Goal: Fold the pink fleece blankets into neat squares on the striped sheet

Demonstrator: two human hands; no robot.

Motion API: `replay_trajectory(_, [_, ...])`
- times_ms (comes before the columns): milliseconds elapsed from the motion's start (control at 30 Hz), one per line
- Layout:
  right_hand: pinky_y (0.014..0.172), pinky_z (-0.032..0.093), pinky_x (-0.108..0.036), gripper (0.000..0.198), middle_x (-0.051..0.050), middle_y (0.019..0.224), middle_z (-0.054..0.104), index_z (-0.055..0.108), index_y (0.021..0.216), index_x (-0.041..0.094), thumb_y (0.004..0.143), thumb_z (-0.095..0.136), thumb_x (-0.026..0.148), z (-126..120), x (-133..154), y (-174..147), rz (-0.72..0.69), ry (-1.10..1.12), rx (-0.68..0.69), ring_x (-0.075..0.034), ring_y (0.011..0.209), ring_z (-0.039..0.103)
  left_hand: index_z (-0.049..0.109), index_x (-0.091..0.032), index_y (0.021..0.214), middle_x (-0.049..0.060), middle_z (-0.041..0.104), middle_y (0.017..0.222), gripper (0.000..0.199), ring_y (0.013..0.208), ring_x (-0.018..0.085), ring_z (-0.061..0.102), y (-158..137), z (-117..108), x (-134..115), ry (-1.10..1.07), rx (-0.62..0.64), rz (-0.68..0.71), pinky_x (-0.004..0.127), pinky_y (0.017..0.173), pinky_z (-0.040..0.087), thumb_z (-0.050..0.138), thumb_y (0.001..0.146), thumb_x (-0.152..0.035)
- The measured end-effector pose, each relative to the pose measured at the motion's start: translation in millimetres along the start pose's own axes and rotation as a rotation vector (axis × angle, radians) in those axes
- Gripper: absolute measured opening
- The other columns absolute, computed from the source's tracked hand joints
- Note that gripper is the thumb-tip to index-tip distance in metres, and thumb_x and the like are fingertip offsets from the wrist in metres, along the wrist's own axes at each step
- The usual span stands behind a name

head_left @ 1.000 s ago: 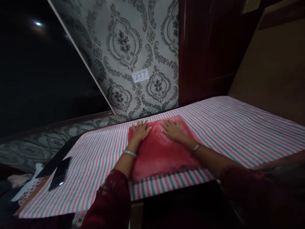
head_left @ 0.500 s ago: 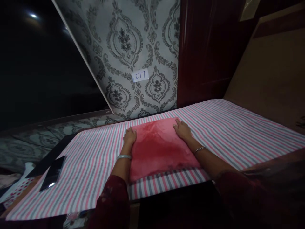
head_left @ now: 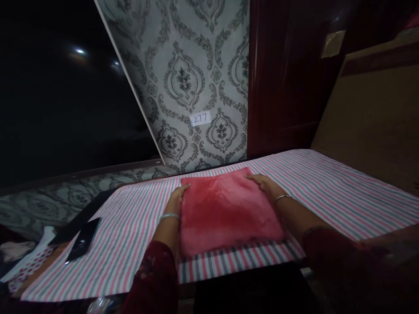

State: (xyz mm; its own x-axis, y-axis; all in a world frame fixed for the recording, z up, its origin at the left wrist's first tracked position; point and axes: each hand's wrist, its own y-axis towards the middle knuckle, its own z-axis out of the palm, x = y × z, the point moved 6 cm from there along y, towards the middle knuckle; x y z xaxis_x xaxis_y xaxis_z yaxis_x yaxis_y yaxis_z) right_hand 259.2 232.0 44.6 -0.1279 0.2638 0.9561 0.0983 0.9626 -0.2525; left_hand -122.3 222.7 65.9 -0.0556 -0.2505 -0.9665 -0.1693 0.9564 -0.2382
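Note:
A flat square of pinkish-red plush cloth (head_left: 225,213), looking like a folded fleece or a cushion cover, is over the striped cloth (head_left: 131,231). My left hand (head_left: 179,194) grips its far left edge, the thumb on top and the other fingers mostly hidden at the side. At the far right corner, my right hand (head_left: 262,181) holds the edge in the same way, thumb above and fingers out of sight. Whether the near edge is raised off the striped cloth I cannot tell.
A dark phone (head_left: 83,240) lies on the left of the striped cloth. Behind stand a large black screen (head_left: 65,109), a patterned wall with a paper label (head_left: 200,118), and a dark red panel (head_left: 281,87). A big brown board (head_left: 376,113) rises at the right.
Both hands have gone from lying spread on the plush cloth's sides to gripping its edges. My view has tilted up a little and shifted left.

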Motion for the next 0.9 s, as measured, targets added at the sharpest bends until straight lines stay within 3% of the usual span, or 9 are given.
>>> replay_trajectory(100, [0.065,0.058,-0.037,0.013,-0.008,0.063,0.069,0.068,0.076,0.013,0.073,0.073,0.024,-4.4,29.3,-3.3,-0.053,0.083,0.030,-0.024,0.064,0.068,0.070,-0.014,0.073,0.011,0.073,0.063,0.027,0.067,0.030,0.074,-9.6,-6.4,-30.6,-0.104,0.008,0.092,0.041,0.067,0.063,0.087,0.056,-0.026])
replay_trajectory(200, [0.076,0.057,-0.033,0.017,-0.006,0.078,0.073,0.069,0.083,0.015,0.068,0.075,0.020,-21.3,80.1,-5.9,-0.212,0.187,0.009,-0.020,0.074,0.068,0.070,-0.014,0.079,0.008,0.076,0.073,0.035,0.074,0.026,0.074,-20.8,-23.4,-82.6,-0.197,-0.033,0.252,0.037,0.074,0.062,0.089,0.052,-0.026])
replay_trajectory(333, [0.088,0.053,-0.035,0.035,-0.002,0.094,0.073,0.069,0.094,0.017,0.061,0.080,0.023,-56.3,151.1,-29.9,-0.688,0.213,-0.099,-0.020,0.089,0.066,0.070,-0.016,0.090,0.004,0.077,0.088,0.052,0.089,0.024,0.072,-48.6,-52.4,-159.4,-0.193,-0.092,0.618,0.035,0.086,0.058,0.091,0.044,-0.029])
replay_trajectory(400, [0.090,0.051,-0.039,0.037,-0.003,0.098,0.071,0.069,0.097,0.018,0.062,0.079,0.027,-68.4,159.0,-53.7,-0.949,0.104,-0.189,-0.022,0.093,0.064,0.069,-0.016,0.092,0.005,0.076,0.095,0.053,0.096,0.025,0.070,-69.8,-62.4,-174.1,-0.048,-0.096,0.833,0.038,0.092,0.056,0.091,0.048,-0.035])
replay_trajectory(467, [0.092,0.050,-0.040,0.031,-0.004,0.102,0.068,0.068,0.098,0.020,0.069,0.074,0.032,-70.5,135.9,-76.1,-1.117,-0.065,-0.269,-0.023,0.097,0.062,0.068,-0.017,0.096,0.007,0.074,0.105,0.048,0.107,0.026,0.066,-89.7,-67.8,-157.2,0.150,-0.112,0.976,0.042,0.101,0.051,0.086,0.058,-0.041])
replay_trajectory(567, [0.091,0.049,-0.041,0.017,-0.006,0.099,0.064,0.067,0.089,0.022,0.078,0.065,0.036,-54.8,58.5,-96.7,-1.183,-0.321,-0.245,-0.024,0.097,0.059,0.063,-0.021,0.095,0.008,0.068,0.117,0.030,0.118,0.026,0.061,-110.9,-67.3,-82.8,0.428,-0.155,1.038,0.044,0.109,0.046,0.072,0.074,-0.040])
replay_trajectory(633, [0.088,0.050,-0.041,0.014,-0.008,0.094,0.062,0.067,0.084,0.022,0.077,0.063,0.034,-39.4,-1.2,-99.3,-1.072,-0.421,-0.122,-0.025,0.093,0.059,0.062,-0.023,0.090,0.010,0.066,0.119,0.016,0.118,0.026,0.062,-116.0,-61.4,-20.3,0.555,-0.128,0.923,0.043,0.108,0.047,0.063,0.076,-0.032])
replay_trajectory(733, [0.089,0.051,-0.042,0.017,-0.009,0.097,0.061,0.069,0.087,0.023,0.074,0.061,0.031,-27.4,-62.4,-99.1,-0.862,-0.455,-0.017,-0.026,0.095,0.060,0.064,-0.024,0.091,0.011,0.067,0.121,0.020,0.121,0.025,0.061,-118.1,-53.8,51.7,0.650,-0.046,0.676,0.041,0.109,0.046,0.059,0.072,-0.022])
replay_trajectory(900, [0.100,0.048,-0.042,0.026,-0.009,0.107,0.066,0.070,0.090,0.024,0.079,0.047,0.019,-40.5,-75.2,-101.2,-0.660,-0.490,-0.048,-0.025,0.108,0.060,0.069,-0.024,0.094,0.007,0.068,0.130,0.029,0.128,0.023,0.058,-117.6,-70.2,74.5,0.604,-0.110,0.504,0.039,0.113,0.044,0.048,0.075,-0.018])
